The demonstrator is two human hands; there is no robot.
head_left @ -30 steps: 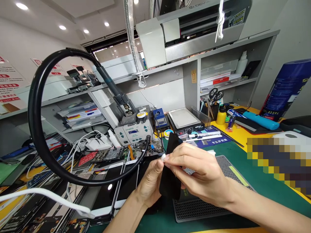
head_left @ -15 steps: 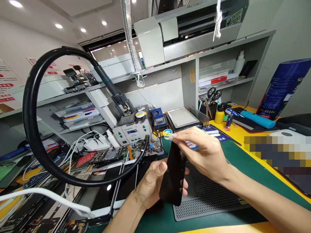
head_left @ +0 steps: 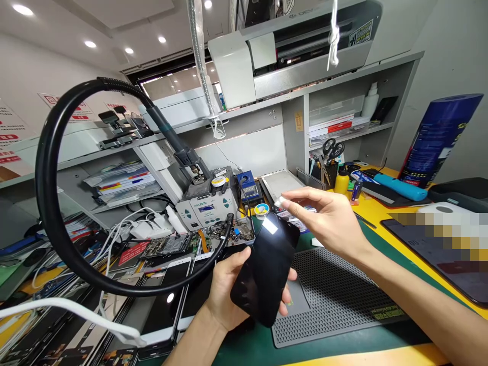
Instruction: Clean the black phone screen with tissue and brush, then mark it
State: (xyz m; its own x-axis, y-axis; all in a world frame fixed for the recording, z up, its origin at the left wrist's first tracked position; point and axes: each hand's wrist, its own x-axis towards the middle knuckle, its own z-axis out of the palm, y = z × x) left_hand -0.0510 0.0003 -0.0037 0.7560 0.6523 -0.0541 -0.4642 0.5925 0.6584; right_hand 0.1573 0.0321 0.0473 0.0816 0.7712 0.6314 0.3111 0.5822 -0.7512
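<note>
Left hand grips the phone by its edges, over the gray pad's left side, long axis slanting up and rightward, dark face toward the camera; right hand pinches a white wad near its upper end.

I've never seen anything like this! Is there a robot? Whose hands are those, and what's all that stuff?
No robot here, just a person's two bare hands. The camera sits on their head, so you look forward and down almost as they do.

The left hand holds a shiny, black, phone-like panel. The right hand pinches a small white piece; I can't tell what it's made of.

Beneath them is a green mat with a grey, hole-patterned pad on it. To the left lie more phone-like things, and circuit boards sit farther back. That big black loop is a hose joined to a grey box.
</note>
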